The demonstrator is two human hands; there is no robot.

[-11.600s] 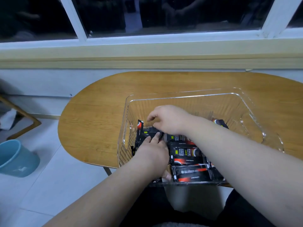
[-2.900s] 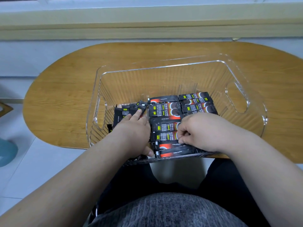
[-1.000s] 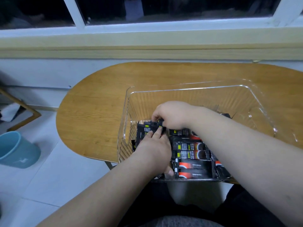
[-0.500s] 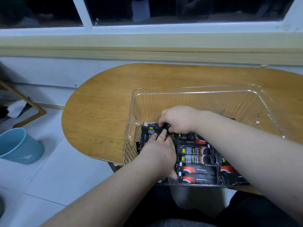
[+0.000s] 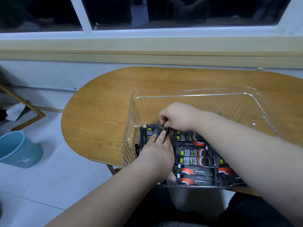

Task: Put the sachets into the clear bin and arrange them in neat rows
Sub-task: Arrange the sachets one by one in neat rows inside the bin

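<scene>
- Black sachets (image 5: 193, 154) lie inside a clear bin (image 5: 196, 94), filling its near left part.
- In the middle of that part, sachets lie flat and crosswise, one behind the other in a neat column, some showing a red band.
- A second column sits just to the right, mostly hidden under the right forearm.
- At the left end, by the bin's left wall, more sachets lie lengthwise in a looser bunch.
- The right hand (image 5: 177, 117) reaches across the bin to the far end of that left bunch. Its fingers (image 5: 163, 117) are curled and pinch the top edge of one sachet (image 5: 166, 129).
- The left hand (image 5: 157, 154) lies palm down on the left bunch. Its fingers (image 5: 159, 136) are straight and press flat on the sachets, gripping nothing, and its thumb rests near the bin's near wall.
- The far and right parts of the bin show only its ribbed clear floor and walls.
- The bin stands at the near edge of an oval wooden counter (image 5: 101, 120).
- Behind the counter run a pale wall, a sill and a dark window (image 5: 188, 12).
- To the left, on a tiled floor (image 5: 54, 177), stands a blue bucket (image 5: 18, 149), with a wooden frame (image 5: 24, 104) beyond it.
</scene>
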